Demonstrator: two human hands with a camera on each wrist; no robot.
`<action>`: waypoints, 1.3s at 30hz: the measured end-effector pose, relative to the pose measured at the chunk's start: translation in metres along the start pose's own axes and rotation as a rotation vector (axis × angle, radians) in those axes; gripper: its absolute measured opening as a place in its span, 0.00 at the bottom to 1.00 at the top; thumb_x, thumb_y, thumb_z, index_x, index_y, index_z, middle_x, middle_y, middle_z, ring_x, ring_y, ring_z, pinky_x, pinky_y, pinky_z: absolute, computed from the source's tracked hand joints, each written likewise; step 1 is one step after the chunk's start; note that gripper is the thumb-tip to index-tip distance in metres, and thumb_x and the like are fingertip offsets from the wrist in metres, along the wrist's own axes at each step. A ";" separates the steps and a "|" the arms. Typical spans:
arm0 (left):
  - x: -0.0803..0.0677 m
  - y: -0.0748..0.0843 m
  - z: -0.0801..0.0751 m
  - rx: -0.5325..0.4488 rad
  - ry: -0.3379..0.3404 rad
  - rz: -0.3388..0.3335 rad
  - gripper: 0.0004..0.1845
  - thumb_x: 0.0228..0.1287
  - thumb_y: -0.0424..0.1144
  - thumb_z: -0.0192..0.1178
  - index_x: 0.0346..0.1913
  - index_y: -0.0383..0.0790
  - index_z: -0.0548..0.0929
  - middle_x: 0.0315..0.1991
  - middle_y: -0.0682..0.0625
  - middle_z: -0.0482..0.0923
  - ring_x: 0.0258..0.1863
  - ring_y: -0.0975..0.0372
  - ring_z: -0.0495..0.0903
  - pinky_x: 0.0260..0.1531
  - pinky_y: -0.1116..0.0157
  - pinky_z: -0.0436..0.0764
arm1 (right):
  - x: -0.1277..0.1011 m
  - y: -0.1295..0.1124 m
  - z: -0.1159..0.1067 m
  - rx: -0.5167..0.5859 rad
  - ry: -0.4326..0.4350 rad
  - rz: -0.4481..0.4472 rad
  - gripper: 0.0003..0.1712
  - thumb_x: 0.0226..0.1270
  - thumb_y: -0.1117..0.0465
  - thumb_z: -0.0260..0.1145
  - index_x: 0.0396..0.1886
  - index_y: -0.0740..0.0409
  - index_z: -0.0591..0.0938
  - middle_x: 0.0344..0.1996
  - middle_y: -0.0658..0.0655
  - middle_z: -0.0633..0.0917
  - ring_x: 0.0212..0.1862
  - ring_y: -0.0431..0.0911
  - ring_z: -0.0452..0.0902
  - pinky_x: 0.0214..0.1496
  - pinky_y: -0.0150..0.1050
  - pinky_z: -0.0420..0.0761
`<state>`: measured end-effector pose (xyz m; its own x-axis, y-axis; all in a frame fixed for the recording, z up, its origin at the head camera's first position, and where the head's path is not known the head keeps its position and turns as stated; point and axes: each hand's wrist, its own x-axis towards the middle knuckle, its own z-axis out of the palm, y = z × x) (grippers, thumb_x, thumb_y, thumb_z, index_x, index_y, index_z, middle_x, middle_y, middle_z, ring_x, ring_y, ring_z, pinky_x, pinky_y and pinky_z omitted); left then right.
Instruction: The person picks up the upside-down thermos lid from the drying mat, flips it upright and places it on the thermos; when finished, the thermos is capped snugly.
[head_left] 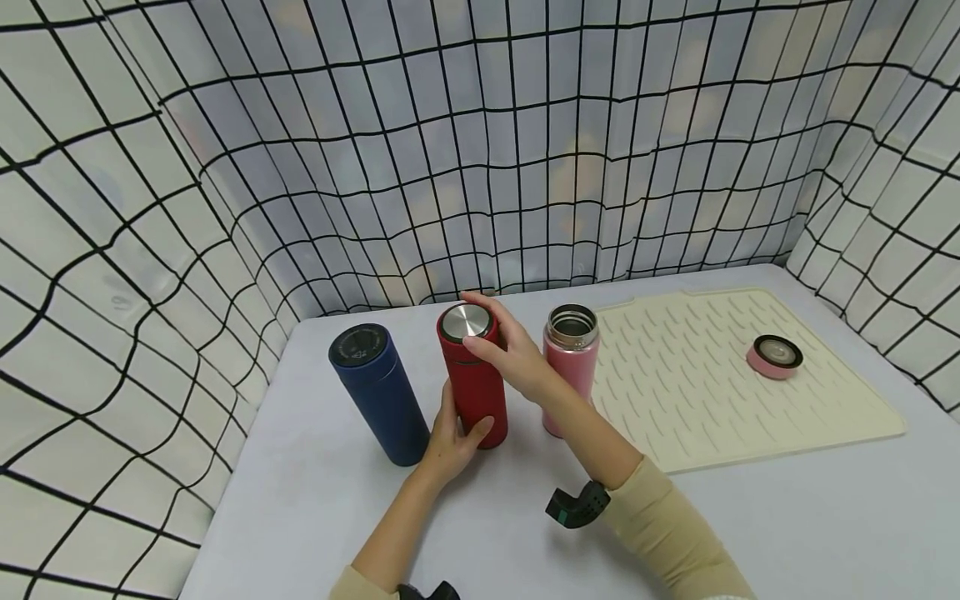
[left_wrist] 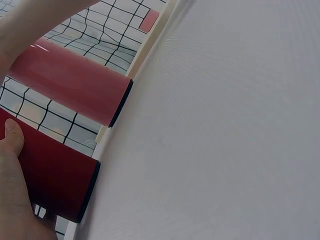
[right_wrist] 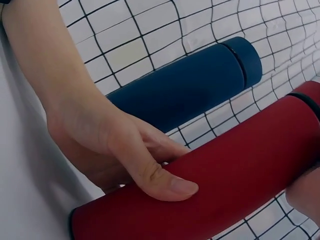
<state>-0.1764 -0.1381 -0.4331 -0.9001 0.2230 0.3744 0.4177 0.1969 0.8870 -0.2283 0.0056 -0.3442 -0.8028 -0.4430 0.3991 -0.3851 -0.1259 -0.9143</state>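
Observation:
A red thermos (head_left: 480, 400) with a silver-topped lid (head_left: 467, 322) stands upright on the table between both hands. Low on its body, my left hand (head_left: 447, 448) grips it, thumb across the front; the right wrist view also shows that thumb (right_wrist: 170, 189) lying on the red wall. My right hand (head_left: 517, 354) holds the lid, thumb at the near edge and fingers round the far side. To the left stands a closed blue thermos (head_left: 386, 404). Just right of the red one is a pink thermos (head_left: 573, 358) with its steel mouth uncovered, partly hidden behind my right forearm.
A cream ribbed mat (head_left: 697, 392) covers the table's right part, and a pink lid (head_left: 775, 357) lies on it. The white table (head_left: 300, 500) reaches back to a black net (head_left: 525, 167) that rises behind and at both sides.

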 end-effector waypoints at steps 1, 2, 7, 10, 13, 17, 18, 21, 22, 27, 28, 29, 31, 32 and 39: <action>0.000 0.000 0.000 0.001 0.000 0.002 0.38 0.58 0.27 0.57 0.67 0.33 0.46 0.57 0.36 0.66 0.57 0.48 0.66 0.56 0.49 0.66 | 0.000 0.000 -0.001 0.009 -0.005 0.001 0.34 0.61 0.54 0.59 0.66 0.56 0.62 0.53 0.59 0.73 0.53 0.50 0.71 0.53 0.46 0.74; 0.000 0.000 0.000 0.001 -0.001 0.004 0.38 0.58 0.27 0.56 0.67 0.33 0.46 0.57 0.36 0.66 0.57 0.48 0.66 0.56 0.49 0.66 | 0.000 0.000 -0.001 0.019 0.000 0.003 0.33 0.61 0.56 0.60 0.65 0.57 0.62 0.53 0.59 0.73 0.52 0.50 0.71 0.53 0.46 0.74; -0.001 0.000 -0.001 0.000 -0.007 -0.004 0.39 0.59 0.28 0.57 0.68 0.34 0.45 0.57 0.37 0.65 0.58 0.48 0.65 0.57 0.49 0.66 | 0.002 -0.001 0.004 0.031 0.084 0.011 0.35 0.52 0.67 0.69 0.58 0.58 0.62 0.51 0.59 0.73 0.51 0.50 0.72 0.51 0.43 0.76; -0.001 0.000 0.000 0.002 -0.005 0.002 0.39 0.59 0.28 0.57 0.67 0.34 0.46 0.57 0.37 0.65 0.58 0.48 0.65 0.57 0.49 0.65 | 0.002 0.001 0.005 0.015 0.084 0.011 0.37 0.54 0.65 0.68 0.62 0.56 0.61 0.53 0.58 0.72 0.53 0.49 0.70 0.52 0.44 0.75; -0.001 0.000 0.001 0.008 -0.001 0.008 0.38 0.59 0.27 0.57 0.67 0.33 0.46 0.57 0.37 0.66 0.57 0.48 0.66 0.57 0.49 0.66 | 0.000 0.002 0.002 0.015 0.043 0.016 0.35 0.59 0.62 0.62 0.67 0.54 0.61 0.56 0.58 0.72 0.54 0.49 0.70 0.54 0.46 0.74; -0.001 0.000 0.001 0.019 0.005 0.011 0.38 0.58 0.27 0.57 0.67 0.33 0.47 0.57 0.36 0.66 0.57 0.48 0.66 0.56 0.49 0.66 | -0.001 0.002 -0.001 -0.002 0.044 0.018 0.31 0.59 0.61 0.61 0.63 0.54 0.66 0.54 0.57 0.74 0.53 0.48 0.69 0.53 0.46 0.74; -0.001 0.000 0.001 0.019 0.005 0.011 0.38 0.58 0.27 0.57 0.67 0.33 0.47 0.57 0.36 0.66 0.57 0.48 0.66 0.56 0.49 0.67 | 0.000 0.002 -0.002 -0.006 0.055 0.021 0.30 0.58 0.61 0.63 0.62 0.55 0.68 0.52 0.56 0.75 0.53 0.48 0.70 0.52 0.45 0.74; -0.001 0.000 0.000 0.014 0.002 0.005 0.38 0.58 0.27 0.57 0.67 0.34 0.47 0.57 0.37 0.66 0.57 0.48 0.66 0.56 0.49 0.67 | 0.002 0.001 0.000 -0.016 0.093 0.025 0.31 0.54 0.63 0.69 0.58 0.55 0.68 0.50 0.55 0.75 0.52 0.47 0.69 0.50 0.44 0.75; -0.001 0.000 0.000 0.011 0.001 0.000 0.38 0.58 0.27 0.57 0.67 0.34 0.46 0.57 0.37 0.66 0.57 0.48 0.66 0.56 0.49 0.67 | 0.002 0.001 0.001 -0.008 0.094 0.025 0.32 0.53 0.63 0.69 0.58 0.55 0.67 0.50 0.56 0.75 0.51 0.48 0.70 0.50 0.44 0.76; 0.000 -0.001 0.000 0.011 0.000 0.009 0.38 0.58 0.27 0.57 0.67 0.34 0.47 0.57 0.37 0.66 0.57 0.48 0.66 0.57 0.49 0.66 | 0.000 0.002 0.002 0.032 0.043 0.011 0.34 0.59 0.60 0.62 0.66 0.53 0.63 0.54 0.59 0.73 0.53 0.50 0.70 0.53 0.45 0.74; 0.000 -0.001 0.000 0.014 0.002 0.017 0.38 0.58 0.26 0.57 0.67 0.33 0.47 0.57 0.37 0.66 0.57 0.48 0.66 0.56 0.49 0.66 | 0.000 0.003 0.001 0.039 0.032 0.007 0.33 0.60 0.59 0.60 0.66 0.53 0.63 0.55 0.59 0.73 0.54 0.50 0.70 0.54 0.46 0.74; 0.000 -0.001 0.000 0.017 0.003 0.027 0.38 0.58 0.26 0.57 0.67 0.33 0.46 0.57 0.36 0.66 0.57 0.48 0.66 0.56 0.48 0.66 | 0.000 0.003 0.000 0.044 0.026 0.001 0.33 0.61 0.58 0.58 0.67 0.53 0.63 0.55 0.59 0.73 0.54 0.49 0.70 0.54 0.46 0.73; 0.000 -0.001 0.000 0.026 0.010 0.037 0.39 0.57 0.26 0.57 0.67 0.32 0.46 0.56 0.36 0.66 0.56 0.48 0.67 0.55 0.49 0.67 | 0.000 0.005 -0.001 0.050 0.028 -0.017 0.31 0.62 0.57 0.58 0.65 0.55 0.64 0.55 0.59 0.73 0.55 0.49 0.69 0.55 0.47 0.72; 0.000 -0.001 0.000 0.029 0.012 0.041 0.39 0.57 0.25 0.57 0.67 0.32 0.47 0.56 0.36 0.67 0.55 0.48 0.67 0.55 0.49 0.68 | 0.000 0.005 -0.001 0.052 0.036 -0.028 0.31 0.61 0.57 0.59 0.64 0.56 0.65 0.54 0.59 0.73 0.55 0.49 0.69 0.56 0.47 0.71; -0.001 -0.001 0.001 0.022 0.016 0.044 0.39 0.57 0.25 0.58 0.66 0.32 0.47 0.55 0.36 0.67 0.55 0.48 0.67 0.55 0.50 0.68 | 0.002 0.007 0.001 0.060 0.052 -0.036 0.39 0.56 0.50 0.66 0.65 0.54 0.62 0.55 0.58 0.71 0.55 0.49 0.68 0.54 0.48 0.72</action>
<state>-0.1759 -0.1375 -0.4345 -0.8827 0.2164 0.4172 0.4592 0.2082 0.8636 -0.2316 0.0032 -0.3497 -0.8119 -0.3911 0.4334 -0.3873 -0.1946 -0.9012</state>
